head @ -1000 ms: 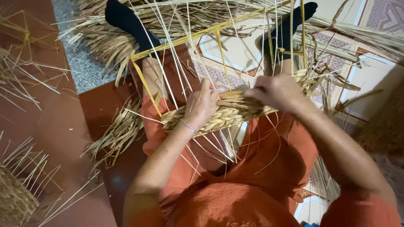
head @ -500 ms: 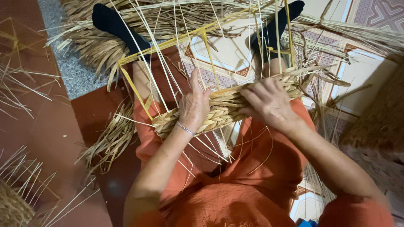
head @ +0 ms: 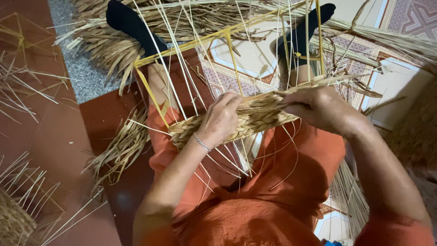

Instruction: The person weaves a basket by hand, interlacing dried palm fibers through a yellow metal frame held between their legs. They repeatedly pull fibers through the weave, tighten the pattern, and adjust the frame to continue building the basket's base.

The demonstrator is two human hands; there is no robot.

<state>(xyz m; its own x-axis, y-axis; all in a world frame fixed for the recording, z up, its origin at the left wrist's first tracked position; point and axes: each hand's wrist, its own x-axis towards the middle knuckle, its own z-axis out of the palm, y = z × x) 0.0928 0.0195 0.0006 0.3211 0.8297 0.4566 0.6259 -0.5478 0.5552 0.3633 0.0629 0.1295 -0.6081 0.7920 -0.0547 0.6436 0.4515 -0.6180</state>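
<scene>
Gripping woven straw band [head: 255, 116], both hands

No packages, labels, signs or screens show anywhere in this view.
</scene>
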